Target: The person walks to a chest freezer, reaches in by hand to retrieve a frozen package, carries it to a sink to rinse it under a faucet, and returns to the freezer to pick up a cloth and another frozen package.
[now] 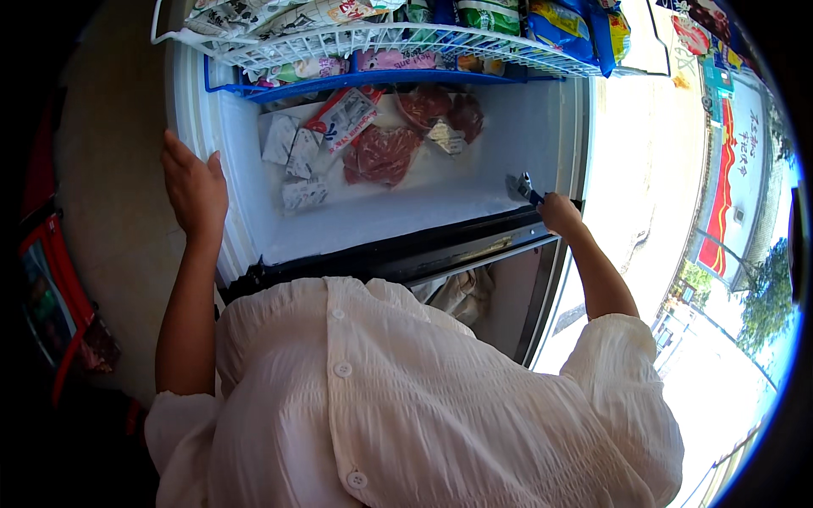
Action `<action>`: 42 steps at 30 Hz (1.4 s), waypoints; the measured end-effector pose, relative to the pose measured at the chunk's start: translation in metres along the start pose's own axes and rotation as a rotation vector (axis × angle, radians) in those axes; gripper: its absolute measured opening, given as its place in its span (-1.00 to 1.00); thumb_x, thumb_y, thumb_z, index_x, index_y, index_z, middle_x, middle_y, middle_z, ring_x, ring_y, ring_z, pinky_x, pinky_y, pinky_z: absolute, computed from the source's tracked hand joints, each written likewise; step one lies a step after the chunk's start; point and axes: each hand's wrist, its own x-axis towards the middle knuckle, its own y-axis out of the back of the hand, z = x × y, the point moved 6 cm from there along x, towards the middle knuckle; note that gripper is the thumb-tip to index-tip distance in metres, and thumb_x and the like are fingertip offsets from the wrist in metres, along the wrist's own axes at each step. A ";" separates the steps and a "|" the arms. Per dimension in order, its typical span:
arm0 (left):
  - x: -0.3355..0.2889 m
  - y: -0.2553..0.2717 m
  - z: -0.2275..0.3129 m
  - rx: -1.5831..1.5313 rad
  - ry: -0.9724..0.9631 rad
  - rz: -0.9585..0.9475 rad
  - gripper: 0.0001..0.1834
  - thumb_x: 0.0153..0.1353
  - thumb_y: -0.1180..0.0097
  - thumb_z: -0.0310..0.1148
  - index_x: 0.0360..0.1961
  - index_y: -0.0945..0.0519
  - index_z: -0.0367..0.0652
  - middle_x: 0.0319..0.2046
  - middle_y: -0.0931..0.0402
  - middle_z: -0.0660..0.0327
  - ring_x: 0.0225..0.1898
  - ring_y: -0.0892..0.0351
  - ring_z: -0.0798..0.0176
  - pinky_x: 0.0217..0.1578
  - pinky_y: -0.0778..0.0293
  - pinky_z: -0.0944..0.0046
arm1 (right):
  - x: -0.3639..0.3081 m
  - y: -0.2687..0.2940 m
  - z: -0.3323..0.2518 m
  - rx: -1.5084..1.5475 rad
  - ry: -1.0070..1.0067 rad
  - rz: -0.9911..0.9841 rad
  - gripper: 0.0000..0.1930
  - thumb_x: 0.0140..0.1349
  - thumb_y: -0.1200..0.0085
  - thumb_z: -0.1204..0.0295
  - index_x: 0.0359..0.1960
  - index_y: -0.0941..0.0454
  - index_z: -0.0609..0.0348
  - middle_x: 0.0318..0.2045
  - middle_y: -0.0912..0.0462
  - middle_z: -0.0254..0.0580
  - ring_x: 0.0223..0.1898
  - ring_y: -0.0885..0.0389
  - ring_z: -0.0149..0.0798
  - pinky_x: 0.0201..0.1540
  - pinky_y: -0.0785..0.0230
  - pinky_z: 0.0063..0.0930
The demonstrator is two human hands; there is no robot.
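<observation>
My right hand [559, 213] is closed around the handle of a small blue-handled scraper [528, 191]. Its greyish flat end points to the left, by the frosty near wall in the right corner of a chest freezer [406, 218]. On the freezer's left rim, my left hand [196, 188] lies flat with its fingers stretched out, holding nothing. Bags of dark red frozen meat [383, 156] lie on the freezer floor. Beside them are a red-and-white package [345, 115] and several white wrapped packets [303, 152].
A white wire basket [373, 35] full of colourful packages spans the freezer's far part. Behind its blue edge [373, 78] are more packs. A dark lid frame [423, 252] runs along the near side. Red-framed equipment [68, 279] stands left; sunlit ground [631, 203] lies right.
</observation>
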 end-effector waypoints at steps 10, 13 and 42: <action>0.000 0.000 0.001 -0.008 -0.015 0.018 -0.24 0.20 -0.13 -0.31 0.30 -0.02 -0.37 0.21 -0.19 -0.16 0.18 -0.32 -0.10 0.14 -0.32 0.11 | -0.001 -0.002 0.005 0.294 0.009 -0.079 -0.75 0.29 0.02 0.33 -0.29 -0.50 0.35 -0.68 -0.55 -0.04 -0.64 -0.62 -0.16 -0.57 -0.45 -0.35; 0.000 0.000 0.001 -0.037 -0.021 0.019 -0.22 0.20 -0.14 -0.31 0.31 -0.01 -0.36 0.21 -0.18 -0.16 0.18 -0.32 -0.13 0.14 -0.32 0.09 | 0.006 -0.012 0.010 0.259 0.045 -0.141 -0.73 0.30 0.03 0.31 -0.33 -0.49 0.34 -0.69 -0.54 -0.04 -0.65 -0.61 -0.18 -0.60 -0.44 -0.33; 0.001 0.002 -0.001 -0.037 -0.034 0.033 -0.23 0.17 -0.17 -0.34 0.28 -0.05 -0.40 0.18 -0.22 -0.20 0.15 -0.36 -0.13 0.13 -0.34 0.10 | -0.048 0.012 -0.041 0.287 0.037 -0.169 -0.74 0.28 0.05 0.26 -0.28 -0.50 0.23 -0.61 -0.61 -0.08 -0.57 -0.64 -0.12 -0.45 -0.48 -0.31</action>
